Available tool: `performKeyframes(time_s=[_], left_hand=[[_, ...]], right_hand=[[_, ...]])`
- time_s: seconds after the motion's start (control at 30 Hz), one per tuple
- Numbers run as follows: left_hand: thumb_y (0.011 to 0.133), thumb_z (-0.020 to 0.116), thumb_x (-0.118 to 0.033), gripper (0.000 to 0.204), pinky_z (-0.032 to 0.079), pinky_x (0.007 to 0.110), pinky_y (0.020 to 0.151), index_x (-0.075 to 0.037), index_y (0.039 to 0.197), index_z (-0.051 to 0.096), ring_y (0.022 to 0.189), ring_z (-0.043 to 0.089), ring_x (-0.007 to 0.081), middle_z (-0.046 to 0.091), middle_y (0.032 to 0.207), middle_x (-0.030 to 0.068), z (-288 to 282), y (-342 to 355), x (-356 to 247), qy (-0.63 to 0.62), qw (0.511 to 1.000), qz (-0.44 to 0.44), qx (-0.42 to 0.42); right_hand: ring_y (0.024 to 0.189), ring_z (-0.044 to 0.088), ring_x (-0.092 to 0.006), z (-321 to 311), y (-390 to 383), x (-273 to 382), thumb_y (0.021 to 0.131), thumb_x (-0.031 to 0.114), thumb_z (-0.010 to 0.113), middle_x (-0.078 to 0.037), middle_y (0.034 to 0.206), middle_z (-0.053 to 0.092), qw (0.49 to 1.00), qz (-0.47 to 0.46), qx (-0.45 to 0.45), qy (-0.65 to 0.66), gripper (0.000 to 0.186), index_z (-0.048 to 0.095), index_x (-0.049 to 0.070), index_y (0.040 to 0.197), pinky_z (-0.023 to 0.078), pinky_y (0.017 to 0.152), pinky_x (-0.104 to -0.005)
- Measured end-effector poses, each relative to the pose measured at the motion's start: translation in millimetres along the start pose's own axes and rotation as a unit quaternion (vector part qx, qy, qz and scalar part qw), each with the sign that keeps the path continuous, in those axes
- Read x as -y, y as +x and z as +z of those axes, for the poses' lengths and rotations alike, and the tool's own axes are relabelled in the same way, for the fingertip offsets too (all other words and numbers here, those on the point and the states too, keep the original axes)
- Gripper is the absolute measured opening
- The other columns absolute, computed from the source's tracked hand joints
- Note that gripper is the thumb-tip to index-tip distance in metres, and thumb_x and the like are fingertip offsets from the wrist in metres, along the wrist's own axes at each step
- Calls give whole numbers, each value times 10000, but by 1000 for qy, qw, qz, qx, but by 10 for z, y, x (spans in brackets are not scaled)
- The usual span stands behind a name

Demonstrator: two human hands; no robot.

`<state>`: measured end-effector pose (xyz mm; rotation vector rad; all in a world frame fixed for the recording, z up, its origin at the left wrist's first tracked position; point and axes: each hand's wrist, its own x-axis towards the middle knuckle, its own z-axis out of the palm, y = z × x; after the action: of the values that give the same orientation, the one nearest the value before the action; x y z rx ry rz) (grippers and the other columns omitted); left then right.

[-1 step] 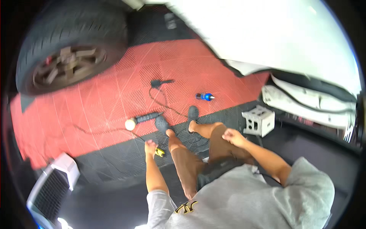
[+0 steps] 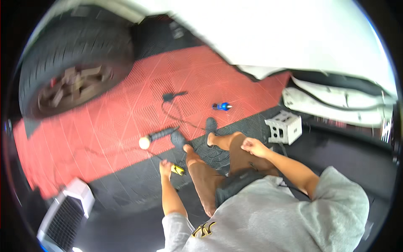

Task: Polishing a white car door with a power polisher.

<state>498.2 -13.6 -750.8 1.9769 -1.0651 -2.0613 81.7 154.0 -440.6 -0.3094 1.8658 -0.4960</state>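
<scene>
My left hand [image 2: 166, 168] hangs beside my left leg, its fingers loosely curled, with nothing visible in them. A small yellow and black item [image 2: 178, 169] shows just right of it; it seems to lie on the floor, apart from the fingers. Over my right thigh, my right hand [image 2: 254, 148] is curled closed with no object showing. Beyond my left shoe lies a black corded tool [image 2: 161, 133] with a round pale yellow pad [image 2: 144, 143], like a polisher. A blue and black handheld item [image 2: 222, 106] rests on the red tiles farther ahead.
A black item [image 2: 168, 97] with a cord lies on the red tiles. At far left is a vehicle's tyre [image 2: 79, 40], and a white body panel [image 2: 285, 29] overhangs ahead. A pale box with cut-outs [image 2: 284, 127] stands right. A grilled unit [image 2: 67, 222] sits lower left.
The view has turned slightly. My left hand sits a little lower in the picture, and my right hand is slightly farther left. Nothing has visibly been picked up or put down.
</scene>
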Motion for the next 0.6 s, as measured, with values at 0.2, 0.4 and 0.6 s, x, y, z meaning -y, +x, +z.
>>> performKeyframes(time_s=[0.2,0.4,0.6], left_hand=[[753,587,8,431,313,231,373,-56,1162,466,473,474,94,558,699,30,-464,-968,-1179,98,987,-125,-5],[810,635,-29,412,413,310,500,-125,1171,460,644,598,162,653,924,72,-70,-1237,-1841,235,963,-116,66],[836,644,-96,344,431,293,518,-127,1146,497,640,601,145,614,878,25,846,-1301,-2463,242,953,-12,181]], right_hand=[[713,632,-217,-172,-759,521,868,284,656,-87,783,660,989,-116,-45,-75,247,602,62,962,485,658,-365],[790,644,-265,-442,-1295,37,857,314,656,-119,824,662,981,-112,-155,-39,299,605,54,995,490,701,-396],[845,658,-296,-623,-1094,-655,809,243,649,-137,885,691,960,-106,-255,42,220,657,55,924,499,736,-412]])
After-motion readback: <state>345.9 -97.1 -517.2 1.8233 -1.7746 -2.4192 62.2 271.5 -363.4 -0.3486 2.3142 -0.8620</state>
